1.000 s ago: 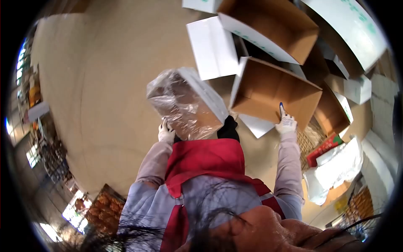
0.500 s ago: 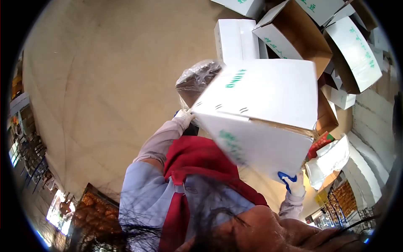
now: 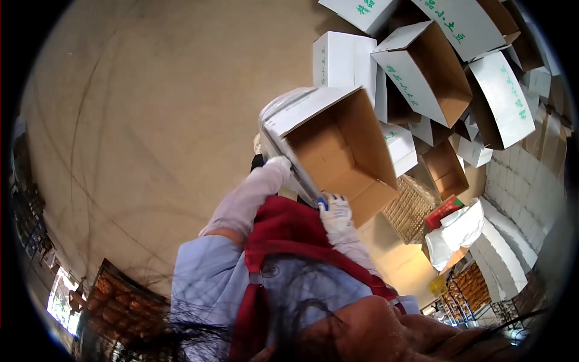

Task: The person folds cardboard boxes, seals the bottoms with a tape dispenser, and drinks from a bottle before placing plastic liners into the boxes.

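Observation:
An open white carton [image 3: 338, 151], brown inside, is tilted with its mouth toward me, in front of my red apron [image 3: 289, 226]. Clear plastic film [image 3: 283, 102] shows along its far left side. My left hand [image 3: 278, 164], in a white glove, is closed on the carton's left side, fingers partly hidden. At the near rim is my right hand [image 3: 336, 211], in a white glove with a blue patch, gripping the edge with its fingers over it.
Several white cartons with green lettering [image 3: 416, 72] lie piled at the right. Nearer are a woven basket-like thing [image 3: 410, 208], a red box [image 3: 443, 212] and a white bag [image 3: 455, 235]. A rack of brown goods [image 3: 123, 301] stands at the lower left.
A white carton face filled the centre; now an open brown interior faces me. My right hand has moved left and inward to the near rim. My left hand has shifted slightly right.

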{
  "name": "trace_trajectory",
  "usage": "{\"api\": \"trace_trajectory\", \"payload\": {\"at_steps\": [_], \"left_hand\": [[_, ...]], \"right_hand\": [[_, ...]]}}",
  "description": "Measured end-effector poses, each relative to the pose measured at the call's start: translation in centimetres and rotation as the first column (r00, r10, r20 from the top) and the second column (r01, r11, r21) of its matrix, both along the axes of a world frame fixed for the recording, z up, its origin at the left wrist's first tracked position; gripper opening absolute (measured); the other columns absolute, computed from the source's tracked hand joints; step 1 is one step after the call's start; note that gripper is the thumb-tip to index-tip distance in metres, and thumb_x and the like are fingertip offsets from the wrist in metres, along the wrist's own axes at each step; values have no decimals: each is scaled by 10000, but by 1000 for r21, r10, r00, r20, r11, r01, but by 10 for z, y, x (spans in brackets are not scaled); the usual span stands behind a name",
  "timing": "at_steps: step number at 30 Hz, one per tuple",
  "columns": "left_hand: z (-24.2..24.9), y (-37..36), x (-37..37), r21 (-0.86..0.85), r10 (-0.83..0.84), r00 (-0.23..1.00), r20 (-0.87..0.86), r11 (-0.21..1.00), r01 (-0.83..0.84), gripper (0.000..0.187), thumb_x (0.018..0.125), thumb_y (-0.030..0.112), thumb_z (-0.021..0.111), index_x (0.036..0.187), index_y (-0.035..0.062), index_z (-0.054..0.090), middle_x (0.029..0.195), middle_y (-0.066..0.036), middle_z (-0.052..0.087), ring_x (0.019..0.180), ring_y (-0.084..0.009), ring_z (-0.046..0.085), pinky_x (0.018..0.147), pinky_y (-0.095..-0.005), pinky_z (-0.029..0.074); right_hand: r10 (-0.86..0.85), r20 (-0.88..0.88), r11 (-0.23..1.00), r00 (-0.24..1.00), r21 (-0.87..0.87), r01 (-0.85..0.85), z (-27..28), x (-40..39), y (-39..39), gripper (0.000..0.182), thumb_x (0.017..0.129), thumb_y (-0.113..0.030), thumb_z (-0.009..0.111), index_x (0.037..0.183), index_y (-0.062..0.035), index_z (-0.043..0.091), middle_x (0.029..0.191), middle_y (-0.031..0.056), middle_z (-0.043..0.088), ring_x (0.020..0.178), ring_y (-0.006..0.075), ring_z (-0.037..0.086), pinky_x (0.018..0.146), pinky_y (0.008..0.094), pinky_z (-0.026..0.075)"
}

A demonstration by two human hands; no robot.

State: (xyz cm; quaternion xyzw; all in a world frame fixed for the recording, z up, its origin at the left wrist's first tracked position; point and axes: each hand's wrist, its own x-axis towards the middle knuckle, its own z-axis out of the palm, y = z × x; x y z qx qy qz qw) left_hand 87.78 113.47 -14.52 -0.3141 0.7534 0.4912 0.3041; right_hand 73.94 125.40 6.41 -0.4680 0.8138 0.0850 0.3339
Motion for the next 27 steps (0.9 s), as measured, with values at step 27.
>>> {"api": "trace_trajectory", "payload": {"at_steps": [27], "left_hand": [[97, -151, -34, -663, 243, 970, 9, 728, -175, 503, 843, 284, 578, 1268, 58, 435, 1247, -163, 494, 1129, -300, 488, 928, -361, 400]], "right_hand": [[-747, 190, 522, 638, -427, 738, -75, -92, 93, 672, 774, -326, 596, 1334, -65, 330, 1378, 223, 280, 1275, 397, 251, 1015, 481, 271]]}}
